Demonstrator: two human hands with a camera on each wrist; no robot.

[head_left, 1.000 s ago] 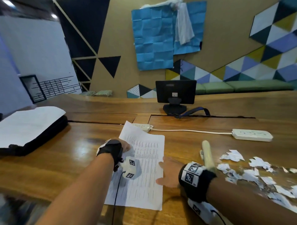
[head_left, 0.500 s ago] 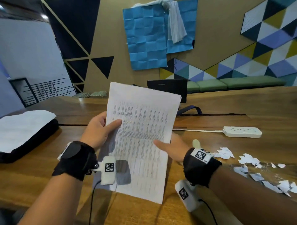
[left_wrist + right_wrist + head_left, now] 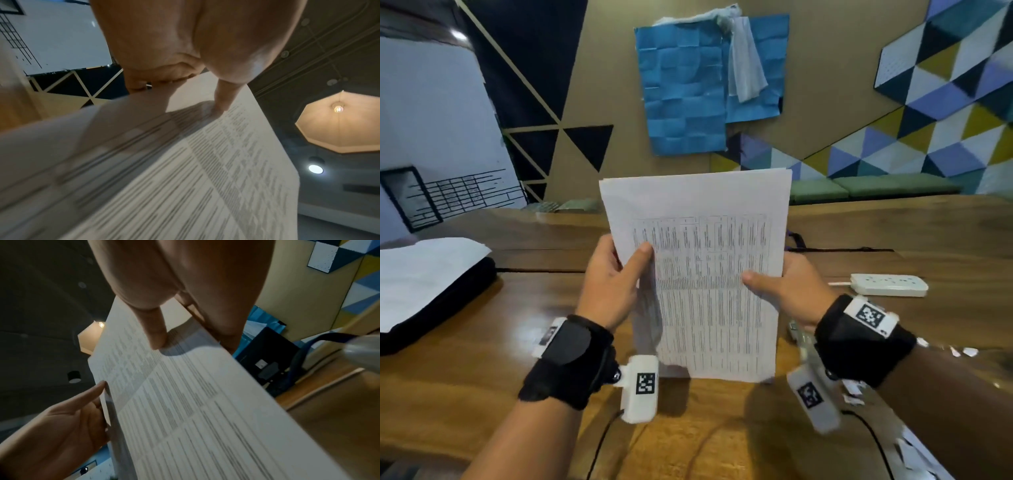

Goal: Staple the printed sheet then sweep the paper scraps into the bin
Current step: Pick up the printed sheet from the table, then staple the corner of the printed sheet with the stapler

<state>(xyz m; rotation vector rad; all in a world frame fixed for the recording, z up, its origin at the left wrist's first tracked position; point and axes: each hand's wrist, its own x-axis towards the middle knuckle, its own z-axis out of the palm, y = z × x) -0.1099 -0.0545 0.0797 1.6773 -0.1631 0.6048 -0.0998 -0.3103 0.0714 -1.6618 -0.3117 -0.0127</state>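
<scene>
Upright above the wooden surface (image 3: 482,342), the printed sheet (image 3: 705,274) stands with its long axis vertical, its left edge pinched by the left hand (image 3: 613,284), its right edge by the right hand (image 3: 791,291).

A black fabric wrist band (image 3: 566,361) is worn on the left forearm, with a white camera block (image 3: 641,389) fixed below it, marked by a black-and-white square code; a thin black cable (image 3: 599,445) is led from it. A matching black band (image 3: 863,346) is worn on the right wrist, topped by a white coded tag (image 3: 869,315), with a second white coded block (image 3: 812,397) and a black cable (image 3: 876,442) below. Both forearms are left bare of sleeves
</scene>
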